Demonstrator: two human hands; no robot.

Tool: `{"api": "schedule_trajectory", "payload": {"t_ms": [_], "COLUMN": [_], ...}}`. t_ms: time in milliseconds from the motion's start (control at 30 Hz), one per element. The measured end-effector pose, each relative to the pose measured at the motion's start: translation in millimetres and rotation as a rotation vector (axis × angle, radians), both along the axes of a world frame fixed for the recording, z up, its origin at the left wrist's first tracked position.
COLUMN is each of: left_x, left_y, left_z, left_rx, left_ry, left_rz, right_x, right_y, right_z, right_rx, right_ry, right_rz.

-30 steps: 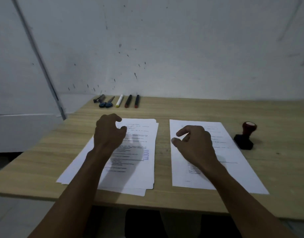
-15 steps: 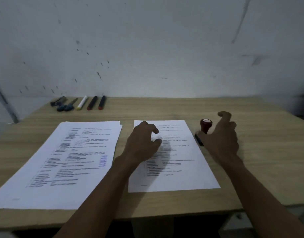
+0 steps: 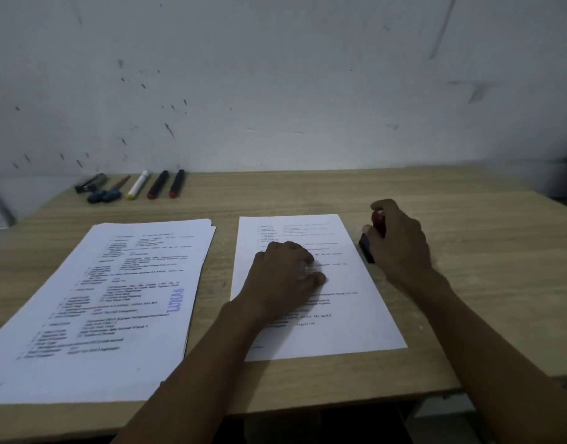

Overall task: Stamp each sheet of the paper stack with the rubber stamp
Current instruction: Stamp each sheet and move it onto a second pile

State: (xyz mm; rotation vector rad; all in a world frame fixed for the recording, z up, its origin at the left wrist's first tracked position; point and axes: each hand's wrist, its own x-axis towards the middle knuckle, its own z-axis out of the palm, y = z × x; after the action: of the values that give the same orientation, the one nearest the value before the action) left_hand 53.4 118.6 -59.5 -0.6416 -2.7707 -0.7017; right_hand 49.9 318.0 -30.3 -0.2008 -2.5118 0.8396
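A single printed sheet (image 3: 346, 318) lies on the wooden table (image 3: 487, 257) in the middle. My left hand (image 3: 283, 275) rests on its middle with the fingers bent down onto the paper. Just off the sheet's right edge stands the rubber stamp (image 3: 373, 233), red knob on a black base. My right hand (image 3: 399, 243) grips it, fingers curled round the knob. A stack of printed sheets (image 3: 93, 302) lies to the left; its top sheet carries a blue stamp mark (image 3: 176, 299).
Several markers and pens (image 3: 138, 185) lie in a row at the table's back left, against the white wall (image 3: 308, 91). The table's front edge runs below the papers, with dark space under it.
My right hand has closed round the stamp's knob, which it was only reaching for before. My left hand has settled lower on the single sheet. The view has shifted slightly.
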Motion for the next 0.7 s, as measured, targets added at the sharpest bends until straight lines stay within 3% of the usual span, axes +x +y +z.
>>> {"api": "schedule_trajectory", "payload": {"t_ms": [200,700], "left_x": [-0.9,-0.1], "left_y": [0.2,-0.5], "left_z": [-8.8,-12.7], "left_rx": [0.014,0.004], "left_ry": [0.053,0.062], "left_rz": [0.008,0.008], "right_x": [11.7,40.9], "right_y": [-6.5,-23.1], "right_z": [-6.4,-29.7], "right_rx": [-0.155,-0.023], "right_ry": [0.201,0.217], "right_rz": [0.100,0.228]}}
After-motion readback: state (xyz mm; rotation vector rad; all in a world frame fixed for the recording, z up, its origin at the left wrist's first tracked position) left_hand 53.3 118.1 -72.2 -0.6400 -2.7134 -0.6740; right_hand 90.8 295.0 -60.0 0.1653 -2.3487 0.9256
